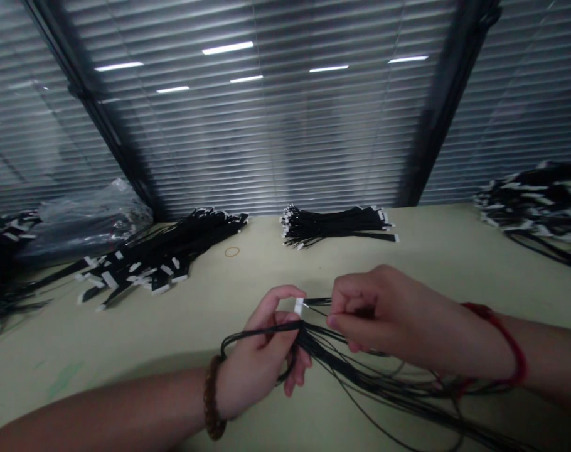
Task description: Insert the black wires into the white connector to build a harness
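My left hand (276,348) pinches a small white connector (299,306) between thumb and forefinger. Black wires (351,373) pass through that same hand, with a loop bending back over the thumb and the rest trailing to the lower right. My right hand (365,307) is closed just right of the connector, thumb against the fingers, on a thin black wire (317,311) that runs to the connector. Whether this wire's tip is inside the connector is too small to tell.
Bundles of black cables with white connectors lie at the back: a neat bundle (337,226) in the middle, a looser pile (158,251) to the left, and a large heap (539,201) at right. A clear plastic bag (92,216) and a rubber band (232,252) lie on the table (139,339).
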{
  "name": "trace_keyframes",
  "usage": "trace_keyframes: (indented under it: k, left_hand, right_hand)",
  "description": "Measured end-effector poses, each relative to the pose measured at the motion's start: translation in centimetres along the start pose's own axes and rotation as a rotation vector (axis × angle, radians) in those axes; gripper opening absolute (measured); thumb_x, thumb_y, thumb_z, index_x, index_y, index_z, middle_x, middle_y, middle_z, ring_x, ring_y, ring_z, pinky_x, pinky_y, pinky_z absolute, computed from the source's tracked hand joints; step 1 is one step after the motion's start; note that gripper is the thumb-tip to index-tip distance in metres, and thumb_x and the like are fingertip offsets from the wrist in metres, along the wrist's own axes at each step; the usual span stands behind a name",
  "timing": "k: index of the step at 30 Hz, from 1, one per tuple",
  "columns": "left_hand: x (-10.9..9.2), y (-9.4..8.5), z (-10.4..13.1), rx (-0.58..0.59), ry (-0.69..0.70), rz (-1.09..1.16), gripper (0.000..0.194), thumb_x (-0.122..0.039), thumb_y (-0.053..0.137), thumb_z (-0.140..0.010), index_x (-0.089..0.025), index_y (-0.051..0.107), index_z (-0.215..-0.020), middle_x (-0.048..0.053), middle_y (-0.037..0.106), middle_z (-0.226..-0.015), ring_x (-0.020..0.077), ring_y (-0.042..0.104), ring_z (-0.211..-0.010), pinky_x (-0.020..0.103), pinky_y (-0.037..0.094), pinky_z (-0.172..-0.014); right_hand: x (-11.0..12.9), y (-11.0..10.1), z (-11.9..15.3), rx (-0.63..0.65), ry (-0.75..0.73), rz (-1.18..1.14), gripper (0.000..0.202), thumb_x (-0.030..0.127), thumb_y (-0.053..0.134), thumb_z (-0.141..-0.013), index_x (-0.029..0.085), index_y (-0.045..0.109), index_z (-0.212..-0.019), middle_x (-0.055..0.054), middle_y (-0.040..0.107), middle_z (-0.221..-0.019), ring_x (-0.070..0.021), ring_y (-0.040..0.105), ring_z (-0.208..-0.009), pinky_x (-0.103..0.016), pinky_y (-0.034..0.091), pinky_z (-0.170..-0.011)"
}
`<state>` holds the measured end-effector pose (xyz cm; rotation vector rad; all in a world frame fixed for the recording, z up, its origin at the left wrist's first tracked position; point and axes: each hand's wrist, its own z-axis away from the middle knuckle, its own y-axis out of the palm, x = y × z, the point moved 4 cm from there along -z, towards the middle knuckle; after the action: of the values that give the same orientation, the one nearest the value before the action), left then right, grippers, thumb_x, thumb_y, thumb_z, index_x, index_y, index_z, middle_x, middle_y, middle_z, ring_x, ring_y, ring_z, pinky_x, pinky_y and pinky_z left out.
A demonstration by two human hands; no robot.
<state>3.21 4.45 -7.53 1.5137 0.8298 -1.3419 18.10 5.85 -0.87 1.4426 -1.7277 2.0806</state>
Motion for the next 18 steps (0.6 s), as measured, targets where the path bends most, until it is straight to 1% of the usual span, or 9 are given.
trace_keyframes:
  k: [1,3,7,12,15,18]
  left_hand:
    - [0.01,0.00,0.07,0.004,0.000,-0.002,0.026,-0.030,0.049,-0.086,-0.022,0.035,-0.106,-0.005,0.058,-0.052,0.0070,0.051,-0.034,0.009,0.038,-0.030]
    - [0.06,-0.01,0.17,0.010,-0.001,-0.004,0.026,-0.031,0.049,-0.086,-0.022,0.036,-0.106,-0.005,0.058,-0.053,0.0065,0.051,-0.035,0.009,0.038,-0.030]
    - [0.13,0.02,0.12,0.023,-0.001,0.003,0.028,-0.032,0.050,-0.086,-0.022,0.036,-0.107,-0.005,0.057,-0.053,0.0067,0.050,-0.034,0.009,0.038,-0.030]
    - [0.22,0.10,0.04,0.034,0.008,0.013,0.029,-0.034,0.051,-0.086,-0.022,0.035,-0.106,-0.005,0.058,-0.053,0.0067,0.050,-0.034,0.009,0.038,-0.030]
    - [0.35,0.03,0.05,0.044,0.017,0.022,0.029,-0.035,0.052,-0.085,-0.021,0.036,-0.105,-0.006,0.057,-0.052,0.0061,0.050,-0.034,0.008,0.038,-0.030]
    - [0.46,-0.07,0.05,0.059,0.036,0.027,0.030,-0.035,0.052,-0.085,-0.021,0.036,-0.106,-0.005,0.058,-0.054,0.0061,0.051,-0.035,0.008,0.039,-0.030]
  right_hand:
    - [0.12,0.24,-0.01,-0.031,-0.024,0.071,0.015,0.018,0.050,-0.077,0.015,0.056,-0.065,0.003,0.057,-0.051,-0.0046,0.044,-0.042,-0.014,0.027,-0.039]
    - [0.24,0.36,-0.07,-0.064,-0.056,0.141,0.014,0.016,0.050,-0.075,0.015,0.056,-0.062,0.004,0.055,-0.050,-0.0038,0.042,-0.041,-0.015,0.025,-0.040]
    - [0.14,0.12,-0.20,-0.073,-0.074,0.188,0.013,0.015,0.049,-0.073,0.015,0.056,-0.061,0.005,0.054,-0.049,-0.0031,0.040,-0.040,-0.017,0.023,-0.041]
    - [0.15,0.09,-0.19,-0.101,-0.096,0.237,0.014,0.017,0.049,-0.074,0.015,0.056,-0.062,0.005,0.050,-0.047,-0.0034,0.038,-0.041,-0.018,0.022,-0.042]
    - [0.29,0.15,-0.15,-0.097,-0.102,0.240,0.014,0.017,0.049,-0.075,0.015,0.056,-0.062,0.005,0.050,-0.048,-0.0032,0.038,-0.042,-0.017,0.022,-0.042]
    - [0.40,0.33,0.04,-0.063,-0.091,0.222,0.015,0.017,0.049,-0.076,0.016,0.056,-0.062,0.006,0.049,-0.048,-0.0030,0.037,-0.042,-0.017,0.022,-0.042]
